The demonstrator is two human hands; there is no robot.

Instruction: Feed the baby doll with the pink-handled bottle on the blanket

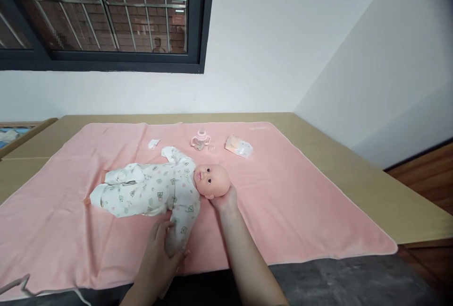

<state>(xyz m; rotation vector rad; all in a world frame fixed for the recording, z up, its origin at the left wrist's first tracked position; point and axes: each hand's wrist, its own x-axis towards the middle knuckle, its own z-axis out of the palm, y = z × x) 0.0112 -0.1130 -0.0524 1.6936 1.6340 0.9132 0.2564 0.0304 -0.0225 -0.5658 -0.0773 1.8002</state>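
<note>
A baby doll (152,188) lies face up across the pink blanket, with its head to the right and feet to the left. White pyjamas with a small animal print cover it. My right hand (225,198) cups the back of the doll's bald head (216,179) from below; most of those fingers are hidden beneath it. Around the doll's near sleeve (180,230) curl the fingers and thumb of my left hand (161,249). The doll's far arm stretches toward the wall.
Behind the doll, a pink two-handled baby bottle (200,140), a wipes-like soft packet (239,146) and a small white item (153,143) rest on the pink blanket (300,202). A wooden tabletop (354,188) borders it. A pale cord (46,292) lies at front left.
</note>
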